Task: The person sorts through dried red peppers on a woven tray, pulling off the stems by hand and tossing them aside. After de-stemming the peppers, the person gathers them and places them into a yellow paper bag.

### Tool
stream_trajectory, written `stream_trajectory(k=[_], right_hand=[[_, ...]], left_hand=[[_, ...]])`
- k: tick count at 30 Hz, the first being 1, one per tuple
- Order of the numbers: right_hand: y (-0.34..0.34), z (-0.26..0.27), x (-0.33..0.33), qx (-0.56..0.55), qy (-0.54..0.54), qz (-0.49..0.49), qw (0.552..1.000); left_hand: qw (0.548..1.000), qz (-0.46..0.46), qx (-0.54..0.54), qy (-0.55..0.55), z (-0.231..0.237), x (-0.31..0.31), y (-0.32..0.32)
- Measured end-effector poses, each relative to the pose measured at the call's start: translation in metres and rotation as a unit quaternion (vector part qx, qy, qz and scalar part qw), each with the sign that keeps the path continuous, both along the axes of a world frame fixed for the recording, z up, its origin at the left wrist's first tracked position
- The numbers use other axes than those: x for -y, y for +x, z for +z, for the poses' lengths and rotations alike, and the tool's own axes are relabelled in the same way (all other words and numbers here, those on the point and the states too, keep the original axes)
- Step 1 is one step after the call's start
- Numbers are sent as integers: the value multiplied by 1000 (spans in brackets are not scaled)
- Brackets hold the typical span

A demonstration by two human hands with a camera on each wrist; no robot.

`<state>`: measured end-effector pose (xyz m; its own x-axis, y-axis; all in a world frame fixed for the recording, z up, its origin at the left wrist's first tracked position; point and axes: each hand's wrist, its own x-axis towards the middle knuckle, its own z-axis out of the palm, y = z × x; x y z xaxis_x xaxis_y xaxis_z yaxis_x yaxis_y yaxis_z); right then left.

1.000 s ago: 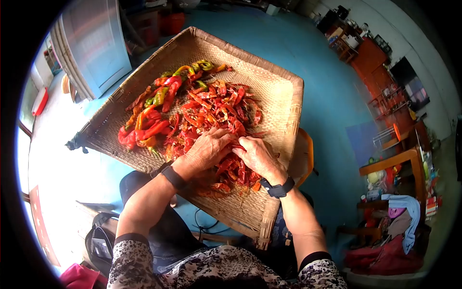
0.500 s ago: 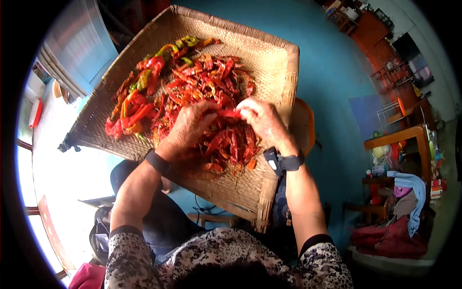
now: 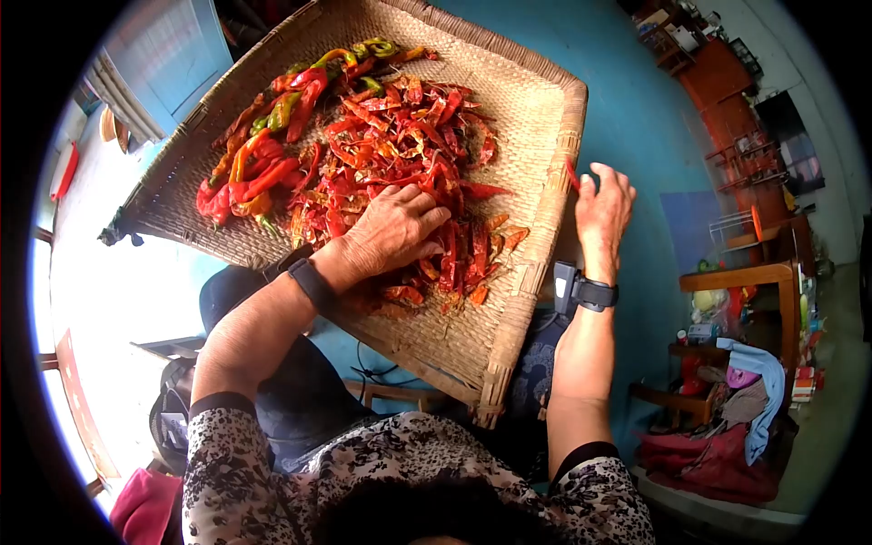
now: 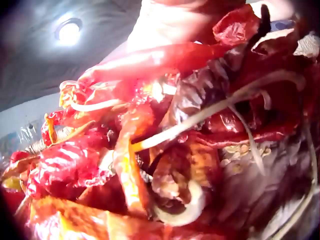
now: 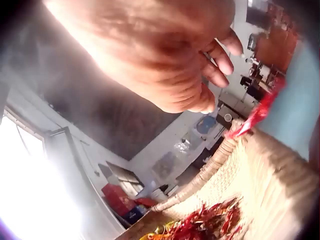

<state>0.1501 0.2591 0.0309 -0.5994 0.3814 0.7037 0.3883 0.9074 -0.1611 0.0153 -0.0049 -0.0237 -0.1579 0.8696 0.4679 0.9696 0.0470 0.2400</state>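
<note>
A pile of dried red chilies [image 3: 413, 118] lies in a woven tray [image 3: 536, 136]. My left hand [image 3: 386, 232] rests on the near part of the pile, fingers loosely bent over the pods. Close up in the left wrist view, wrinkled chilies [image 4: 150, 60] with pale stems lie around and below that hand. Out past the tray's right rim is my right hand [image 3: 604, 213], thumb and fingers apart. A single red chili [image 5: 257, 112] shows blurred by the rim, with a gap between it and the fingers in the right wrist view.
Fresher red, orange and green peppers [image 3: 259, 177] lie along the tray's left side. Beyond the right rim is blue floor [image 3: 627, 118]. A wooden chair [image 3: 781, 282] with clothes and bags stands at the right.
Both hands were together over the pile with a red chili between them. My right hand has swung right past the rim and parted from its chili; my left has settled on the pile.
</note>
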Motion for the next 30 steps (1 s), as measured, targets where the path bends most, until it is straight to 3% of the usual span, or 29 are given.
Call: stream_trajectory(k=[1, 2, 3, 4, 5, 7, 11, 13, 18, 19, 21, 25, 28, 30], right_hand=[[-4, 0, 8, 16, 16, 16, 1000], [-9, -1, 19, 65, -35, 53, 996], [-18, -18, 16, 98, -303, 81, 944], [-30, -22, 31, 140, -365, 150, 908], [-34, -22, 44, 280, -139, 211, 926], [-44, -26, 54, 377, -147, 218, 888], [-63, -28, 59, 512, -112, 131, 841], [-57, -41, 61, 365, -21, 193, 911], [-58, -19, 65, 365, -40, 161, 916], [-52, -16, 65, 332, -72, 182, 923], [-40, -2, 71, 237, -234, 219, 917], [-19, 17, 48, 9, -134, 140, 981], [0, 7, 7, 14, -159, 44, 986], [11, 4, -2, 73, -4, -70, 995]], left_hand=[[1000, 1, -25, -14, -4, -1, 1], [998, 4, -51, -28, -6, -1, 1], [998, 8, -51, -27, -6, -1, 0], [998, 22, -49, -35, -6, -1, -1], [997, 36, -48, -43, -5, -1, -3], [997, 48, -45, -43, 2, 1, -7], [996, 93, -7, -3, 13, 8, -14], [994, 105, 27, 31, 19, 9, -20], [985, 141, 82, 46, 27, 13, -27], [985, 142, 84, 56, 27, 13, -26], [985, 147, 79, 31, 26, 14, -25], [990, 124, 49, 34, 24, 17, -21], [992, 125, 3, 4, 12, 15, -21], [991, 129, -1, -16, 9, 13, -21]])
